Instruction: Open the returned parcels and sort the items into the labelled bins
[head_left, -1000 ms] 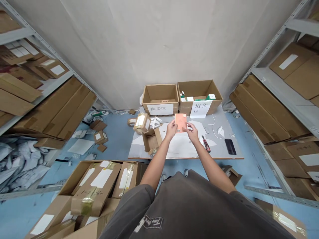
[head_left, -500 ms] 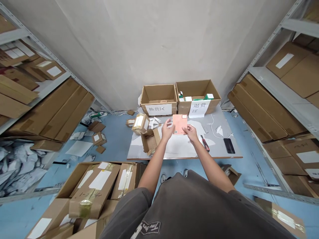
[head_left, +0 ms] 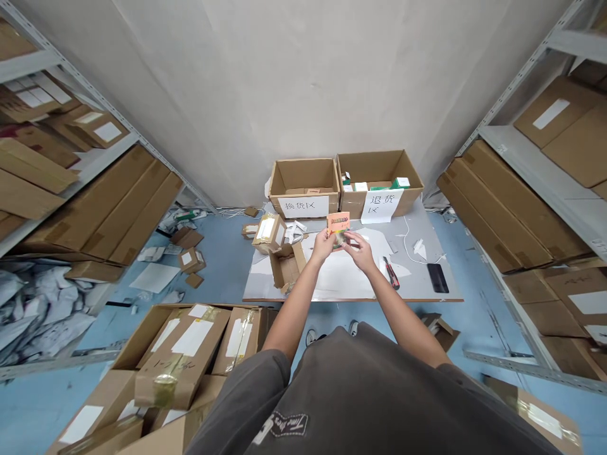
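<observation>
Over the middle of the table (head_left: 327, 287), a small pink box (head_left: 338, 218) with coloured print is held upright between both hands. My left hand (head_left: 323, 244) grips its left side, and my right hand (head_left: 359, 250) grips its lower right, the fingers of both covering its lower part. To the left of my hands lies an opened brown carton (head_left: 287, 265), with a taped, labelled carton (head_left: 269, 232) behind it. A red and black utility knife (head_left: 391, 274) rests on the table right of my right hand.
Two cardboard bins with handwritten signs stand at the back: the left bin (head_left: 304, 172) and the right bin (head_left: 374, 165), which holds green-and-white boxes. A black phone (head_left: 437, 278) lies at the right. A big box of parcels (head_left: 190, 354) stands lower left; shelves flank both sides.
The pink box has been turned from its plain face with a barcode to a face with coloured print. My left hand, partly spread before, has closed on it.
</observation>
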Tool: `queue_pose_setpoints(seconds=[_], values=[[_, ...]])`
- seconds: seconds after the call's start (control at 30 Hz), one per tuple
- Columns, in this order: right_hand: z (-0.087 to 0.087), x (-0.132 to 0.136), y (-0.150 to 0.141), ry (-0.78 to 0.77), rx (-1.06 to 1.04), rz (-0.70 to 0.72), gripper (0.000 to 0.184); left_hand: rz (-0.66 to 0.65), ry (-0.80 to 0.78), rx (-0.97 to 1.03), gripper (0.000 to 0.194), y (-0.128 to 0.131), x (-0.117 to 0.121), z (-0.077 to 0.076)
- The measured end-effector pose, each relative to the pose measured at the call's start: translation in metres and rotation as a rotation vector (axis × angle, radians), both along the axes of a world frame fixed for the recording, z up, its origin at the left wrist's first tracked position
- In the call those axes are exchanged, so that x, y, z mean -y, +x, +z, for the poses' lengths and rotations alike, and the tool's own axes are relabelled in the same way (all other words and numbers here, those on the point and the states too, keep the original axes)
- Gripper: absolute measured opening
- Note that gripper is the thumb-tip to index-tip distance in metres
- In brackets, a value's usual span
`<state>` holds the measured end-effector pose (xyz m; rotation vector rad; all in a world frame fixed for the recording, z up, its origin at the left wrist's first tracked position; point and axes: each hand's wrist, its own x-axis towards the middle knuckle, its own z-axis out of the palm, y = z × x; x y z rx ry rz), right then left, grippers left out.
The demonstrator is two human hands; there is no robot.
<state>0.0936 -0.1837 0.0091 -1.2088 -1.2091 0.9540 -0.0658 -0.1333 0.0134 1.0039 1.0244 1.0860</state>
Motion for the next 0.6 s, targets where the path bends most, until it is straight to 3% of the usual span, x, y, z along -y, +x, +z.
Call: queue_pose_setpoints(seconds=[0.1,0.23,0.43,0.6], values=[[-0.009,-0.009,0.006,-0.096,-0.077,-0.088,0.052,-0.078,-0.031,0.092,0.028,-0.012,-0.005,-0.003],[-0.019,-0.019,0.006,-0.214,-0.197,0.041,0.050,-0.158,-0.024,0.120,0.037,-0.016,-0.008,-0.006],[-0.020,-0.027,0.012,-0.224,-0.254,0.035,0.050,-0.130,0.009,0.064,0.046,-0.013,-0.016,-0.010],[-0.021,-0.050,0.021,-0.251,-0.286,0.106,0.051,-0.076,0.016,0.087,0.057,-0.011,-0.028,-0.013]])
